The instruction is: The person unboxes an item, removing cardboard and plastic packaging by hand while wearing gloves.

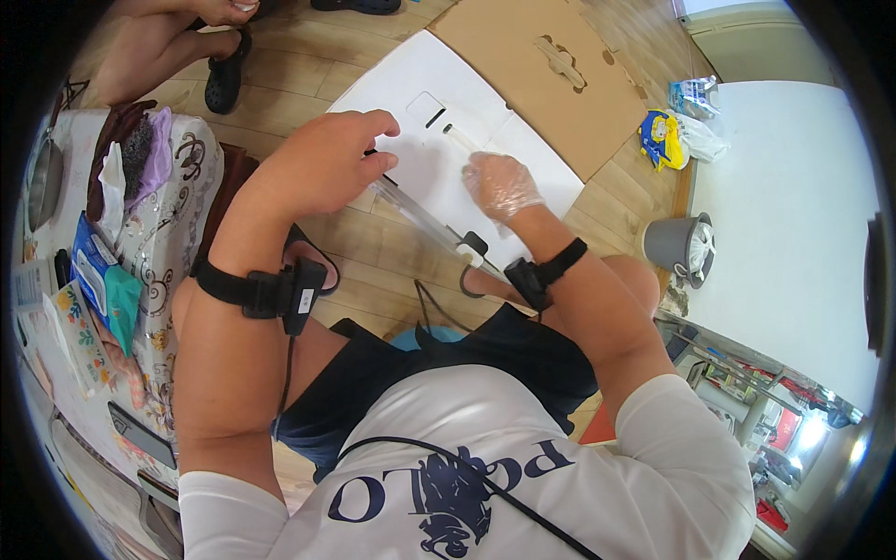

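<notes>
My bare left hand (pixel 339 162) is around the upper end of a long clear plastic strip (pixel 420 213), its thumb and forefinger apart over a black end piece. The strip slants down to the right, where a white clip (pixel 470 255) and a black tab (pixel 475 243) sit on it. My right hand (pixel 502 185), in a clear disposable glove, grips a thin whitish stick (pixel 459 138) with a dark tip. The gloved fingers hide its other end. Beneath both hands lies a white cardboard panel (pixel 518 133) with slots cut in it.
Brown cardboard (pixel 504 42) adjoins the white panel on the wooden floor. At left, a cloth-covered surface (pixel 171 245) holds wipes (pixel 105 280) and a phone (pixel 142 434). A grey bin (pixel 672 243) and a white tabletop (pixel 784 210) stand right. Another person's leg (pixel 164 56) is at top left.
</notes>
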{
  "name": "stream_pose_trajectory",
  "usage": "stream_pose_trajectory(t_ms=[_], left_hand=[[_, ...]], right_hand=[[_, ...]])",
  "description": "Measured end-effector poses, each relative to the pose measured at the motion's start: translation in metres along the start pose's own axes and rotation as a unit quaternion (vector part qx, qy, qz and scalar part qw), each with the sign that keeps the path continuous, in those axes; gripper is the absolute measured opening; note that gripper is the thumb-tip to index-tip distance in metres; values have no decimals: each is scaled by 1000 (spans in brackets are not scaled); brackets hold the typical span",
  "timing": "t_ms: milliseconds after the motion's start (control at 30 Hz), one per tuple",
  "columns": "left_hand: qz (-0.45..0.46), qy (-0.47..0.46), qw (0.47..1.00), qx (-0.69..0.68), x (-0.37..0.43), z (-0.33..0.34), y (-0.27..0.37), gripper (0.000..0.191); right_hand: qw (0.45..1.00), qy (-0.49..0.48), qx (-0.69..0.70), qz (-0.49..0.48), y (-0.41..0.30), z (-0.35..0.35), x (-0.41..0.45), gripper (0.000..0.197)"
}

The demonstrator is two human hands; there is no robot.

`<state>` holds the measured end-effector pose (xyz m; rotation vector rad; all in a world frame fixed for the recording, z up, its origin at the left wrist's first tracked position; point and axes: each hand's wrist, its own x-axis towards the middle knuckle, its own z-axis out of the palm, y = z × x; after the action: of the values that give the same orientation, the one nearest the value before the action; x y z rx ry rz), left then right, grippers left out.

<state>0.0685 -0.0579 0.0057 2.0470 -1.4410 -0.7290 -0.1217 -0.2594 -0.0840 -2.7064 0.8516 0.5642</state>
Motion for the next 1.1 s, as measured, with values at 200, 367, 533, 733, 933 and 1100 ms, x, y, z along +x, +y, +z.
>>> stream_pose_trajectory(t_ms=[200, 367, 533, 733, 933, 1100], left_hand=[[-8, -15, 1000, -8, 7, 0, 4, 34], [-9, -5, 1000, -6, 0, -5, 0, 34], [4, -2, 999, -32, -2, -4, -3, 33], [8, 5, 1000, -24, 3, -2, 1, 34], [-6, 11, 1000, -19, -8, -9, -3, 34], [-9, 5, 1000, -1, -10, -7, -7, 34]], right_hand=[[996, 88, -22, -27, -42, -7, 32, 25], [996, 9, -36, -76, -57, -4, 1, 21], [995, 84, -19, -55, -22, -5, 20, 16], [987, 125, 15, -95, -64, 6, 4, 20], [993, -9, 71, -97, 10, -19, 12, 24], [996, 93, -11, 8, 43, -30, 51, 29]])
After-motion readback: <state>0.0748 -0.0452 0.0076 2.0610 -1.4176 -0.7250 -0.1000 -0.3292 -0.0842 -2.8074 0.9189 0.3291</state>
